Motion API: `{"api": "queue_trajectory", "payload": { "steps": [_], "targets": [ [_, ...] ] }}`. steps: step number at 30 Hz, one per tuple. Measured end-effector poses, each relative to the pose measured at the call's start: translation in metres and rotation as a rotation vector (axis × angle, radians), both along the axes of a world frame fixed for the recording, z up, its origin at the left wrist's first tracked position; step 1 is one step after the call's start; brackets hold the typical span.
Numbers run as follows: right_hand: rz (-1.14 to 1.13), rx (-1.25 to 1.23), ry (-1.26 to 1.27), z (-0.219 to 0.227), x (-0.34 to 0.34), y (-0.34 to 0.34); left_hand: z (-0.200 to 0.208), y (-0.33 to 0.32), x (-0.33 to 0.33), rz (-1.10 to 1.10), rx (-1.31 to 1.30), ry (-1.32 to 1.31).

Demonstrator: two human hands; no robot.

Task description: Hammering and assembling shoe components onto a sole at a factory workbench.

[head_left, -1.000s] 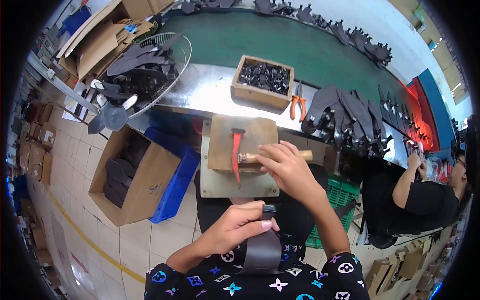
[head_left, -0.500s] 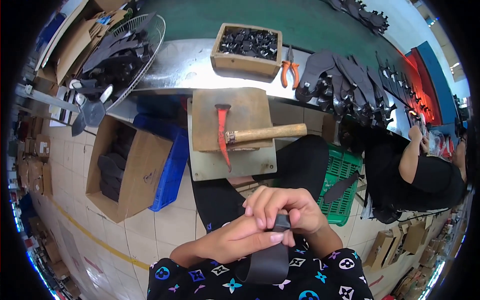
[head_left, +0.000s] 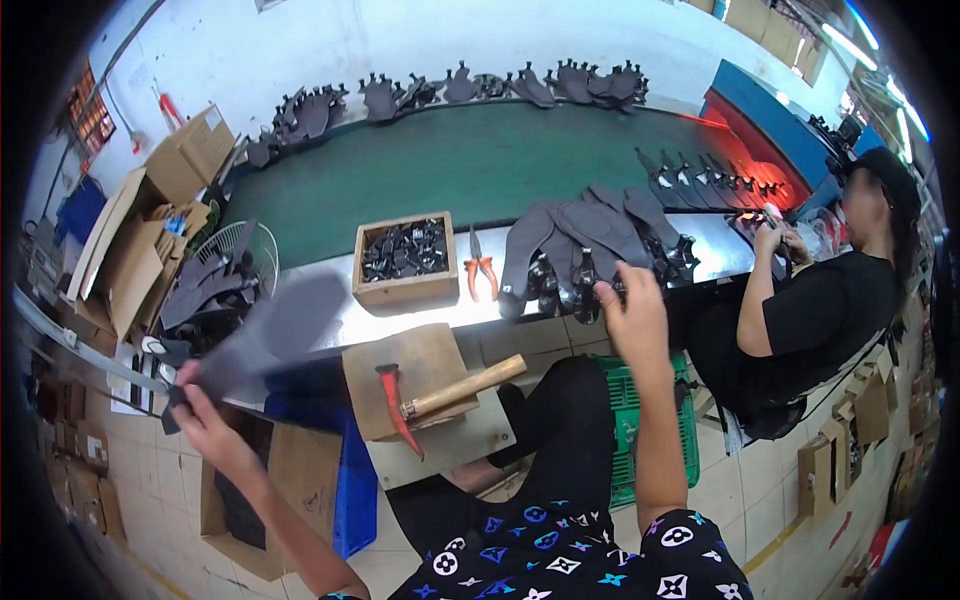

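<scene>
At the far left my left hand (head_left: 218, 438) grips a dark grey shoe sole (head_left: 290, 318) by its narrow heel end; motion smears its broad front. Beside it are the wire basket (head_left: 277, 262) with more soles inside and a cardboard box (head_left: 305, 490) below. On the right my right hand (head_left: 640, 318) reaches up to a pile of grey soles (head_left: 580, 232) with black heels on the metal bench edge. Its fingers are apart at the heels; whether they touch one is unclear. A hammer (head_left: 465, 388) with red head and wooden handle lies on a brown block (head_left: 430, 345) between my hands.
A wooden box (head_left: 405, 291) of small black parts and orange-handled pliers (head_left: 482, 278) sit on the bench. Behind runs a green belt (head_left: 440, 155), with soles along its far side. A co-worker (head_left: 820, 300) sits at the right. Blue (head_left: 358, 500) and green crates (head_left: 625, 440) stand below.
My hands, together at my lap around the sole's black heel, have parted. The left has carried the sole to the far left; the right has gone up to the pile. The view has tilted up.
</scene>
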State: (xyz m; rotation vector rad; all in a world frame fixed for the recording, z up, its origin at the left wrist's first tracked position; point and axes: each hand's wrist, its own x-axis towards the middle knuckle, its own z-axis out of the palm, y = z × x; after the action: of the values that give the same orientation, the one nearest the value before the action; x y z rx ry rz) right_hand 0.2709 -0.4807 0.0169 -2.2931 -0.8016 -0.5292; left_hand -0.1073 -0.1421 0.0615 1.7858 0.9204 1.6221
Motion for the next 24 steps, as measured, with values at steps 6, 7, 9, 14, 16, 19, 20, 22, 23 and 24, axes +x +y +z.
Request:
{"api": "queue_trajectory", "payload": {
  "steps": [6, 7, 9, 14, 16, 19, 20, 22, 23, 24],
  "targets": [
    [0.122, 0.116, 0.267, -0.026, 0.105, -0.008, 0.013, 0.022, -0.008, 0.473, 0.172, 0.203],
    [0.133, 0.344, 0.36, -0.023, 0.119, -0.004, 0.011, 0.013, 0.0, 0.399, 0.213, 0.211],
    [0.242, 0.738, 0.838, 0.023, 0.116, 0.026, 0.011, -0.009, 0.008, 0.368, 0.27, 0.298],
    [0.518, 1.107, 1.018, 0.131, 0.062, 0.078, 0.025, -0.082, 0.069, 0.009, 0.24, 0.517],
    [0.77, 0.981, 1.048, 0.147, -0.012, 0.107, 0.028, -0.105, 0.089, -0.205, 0.229, 0.523],
    [1.404, 0.504, 1.452, 0.139, -0.099, 0.108, 0.031, -0.13, 0.106, -0.407, 0.319, 0.323],
    [1.727, 0.407, 1.567, 0.132, -0.113, 0.099, 0.03, -0.132, 0.11, -0.447, 0.394, 0.294],
    [1.896, 0.274, 0.983, 0.1, -0.118, 0.107, 0.018, -0.132, 0.081, -0.368, 0.244, 0.068],
    [1.634, 0.111, 0.591, 0.073, -0.107, 0.115, 0.027, -0.137, 0.07, -0.292, 0.078, 0.152],
    [1.262, 0.163, 0.338, 0.019, -0.102, 0.121, 0.036, -0.143, 0.065, -0.232, -0.087, 0.225]
  ]
}}
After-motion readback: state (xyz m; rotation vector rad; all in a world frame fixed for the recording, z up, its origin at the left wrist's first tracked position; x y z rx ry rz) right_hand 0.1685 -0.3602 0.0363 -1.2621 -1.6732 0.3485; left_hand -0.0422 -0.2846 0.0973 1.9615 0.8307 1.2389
